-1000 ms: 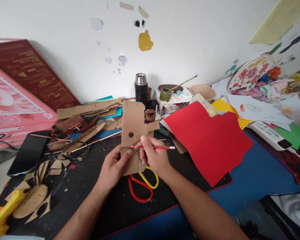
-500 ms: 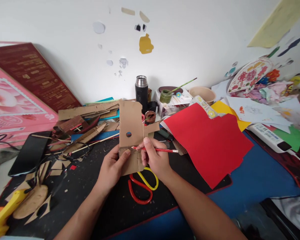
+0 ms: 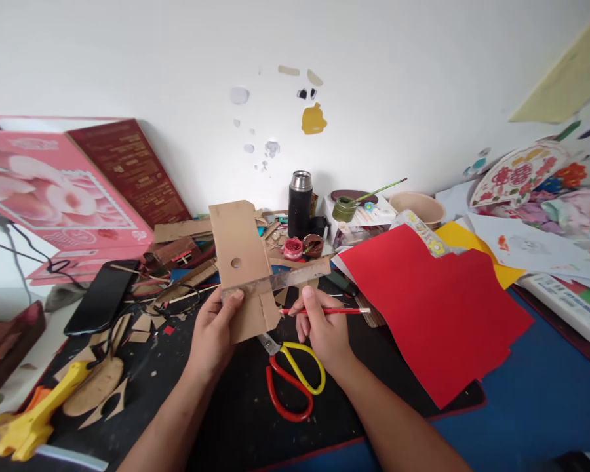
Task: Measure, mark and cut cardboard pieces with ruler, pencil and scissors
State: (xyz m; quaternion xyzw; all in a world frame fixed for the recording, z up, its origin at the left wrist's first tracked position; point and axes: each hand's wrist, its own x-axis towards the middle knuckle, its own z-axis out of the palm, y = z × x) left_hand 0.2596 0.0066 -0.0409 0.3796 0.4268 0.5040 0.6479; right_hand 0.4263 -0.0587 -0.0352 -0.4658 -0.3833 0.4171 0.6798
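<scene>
My left hand (image 3: pixel 216 328) is closed on a piece of brown cardboard (image 3: pixel 240 236) with a small round hole, thumb on its front. Across the cardboard under that thumb runs a clear strip (image 3: pixel 280 280), perhaps a ruler, its right end reaching past the edge. A red pencil (image 3: pixel 341 311) is gripped in my right hand (image 3: pixel 324 328), pointing left. Its tip is close to the cardboard's lower right edge; contact I cannot tell. Below the cardboard lie scissors (image 3: pixel 295 377) with one red and one yellow handle, blades partly hidden.
Red paper (image 3: pixel 432 308) covers the mat on the right. A black flask (image 3: pixel 299 206), paint jars (image 3: pixel 293 248) and a white box (image 3: pixel 358 216) stand along the wall. On the left are a phone (image 3: pixel 101 295), cardboard scraps (image 3: pixel 140 328) and a yellow glue gun (image 3: pixel 44 413).
The pencil has come away from the cardboard's middle to beyond its right edge. The cardboard has tilted leftward, and the clear strip now shows. The camera view has shifted left and up.
</scene>
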